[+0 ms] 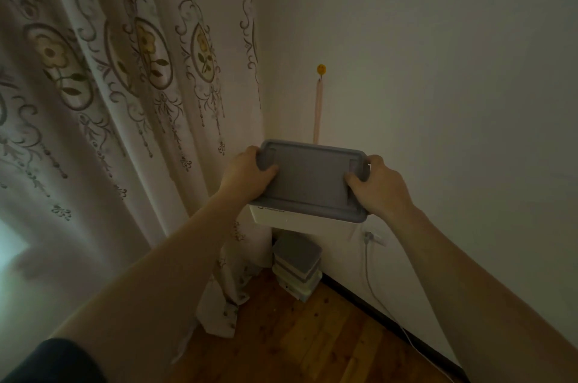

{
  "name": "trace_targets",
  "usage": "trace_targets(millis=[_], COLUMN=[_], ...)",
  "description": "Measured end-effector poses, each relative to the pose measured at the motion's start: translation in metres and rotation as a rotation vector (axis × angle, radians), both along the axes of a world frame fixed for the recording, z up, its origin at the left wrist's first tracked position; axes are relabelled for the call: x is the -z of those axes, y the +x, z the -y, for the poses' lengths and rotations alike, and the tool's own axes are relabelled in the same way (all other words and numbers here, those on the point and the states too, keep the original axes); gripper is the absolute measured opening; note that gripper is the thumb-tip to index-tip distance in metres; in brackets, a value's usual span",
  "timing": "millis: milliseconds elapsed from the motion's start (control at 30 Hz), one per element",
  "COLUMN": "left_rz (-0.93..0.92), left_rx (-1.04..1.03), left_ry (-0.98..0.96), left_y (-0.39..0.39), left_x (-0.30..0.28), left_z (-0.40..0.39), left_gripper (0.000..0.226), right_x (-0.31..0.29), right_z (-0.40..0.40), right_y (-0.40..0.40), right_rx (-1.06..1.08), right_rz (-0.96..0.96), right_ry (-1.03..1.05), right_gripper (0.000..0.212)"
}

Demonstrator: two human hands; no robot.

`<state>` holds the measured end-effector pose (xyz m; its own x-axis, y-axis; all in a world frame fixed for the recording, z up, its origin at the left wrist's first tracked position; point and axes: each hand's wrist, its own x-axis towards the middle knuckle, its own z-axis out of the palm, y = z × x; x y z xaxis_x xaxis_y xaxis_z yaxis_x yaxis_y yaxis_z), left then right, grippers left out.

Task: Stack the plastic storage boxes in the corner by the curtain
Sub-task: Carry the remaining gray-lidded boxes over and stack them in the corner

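Dim room corner: a floral curtain (125,76) hangs left, a pale wall (438,70) stands right, above a wood floor (297,335). Both arms reach forward. Left hand (247,173) and right hand (380,184) grip opposite ends of a grey-lidded storage box (308,179), held in the air above a stack of boxes (297,264) in the corner.

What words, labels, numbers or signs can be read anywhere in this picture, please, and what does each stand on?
None can be read.
A small dark mark and a line of print sit on the white side of the held storage box, under its grey lid: too small and blurred to read.
The yellow wall hook shows no legible text.
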<state>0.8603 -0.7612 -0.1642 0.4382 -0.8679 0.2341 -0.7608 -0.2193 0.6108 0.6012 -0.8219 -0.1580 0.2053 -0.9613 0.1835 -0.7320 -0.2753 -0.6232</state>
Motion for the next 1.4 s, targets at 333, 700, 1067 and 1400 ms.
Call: trace_targets(millis=[333,700,1067,1400], left_rz=[-0.069,-0.084,-0.146,-0.163], left_rx=[0.065,0.208,0.355,0.362], left_ry=[0.070,0.148,0.249,0.294], left_y=[0.029,0.109,0.174,0.185], left_x=[0.030,0.085,0.156,0.255], left_z=[0.097,0.212,0.290,0.334], left_gripper=[0.063,0.053,0.051,0.049], right_x=[0.036,0.087,0.159,0.264], right_z=[0.083,0.166,0.213,0.252], right_y=[0.028,0.106,0.173,0.184], right_rx=[0.036,0.187,0.357,0.404], right_rz=[0.000,-0.080,-0.086,-0.099], right_ry=[0.016,0.119,0.282,0.302], right_gripper=[0.050,0.056,0.060,0.062])
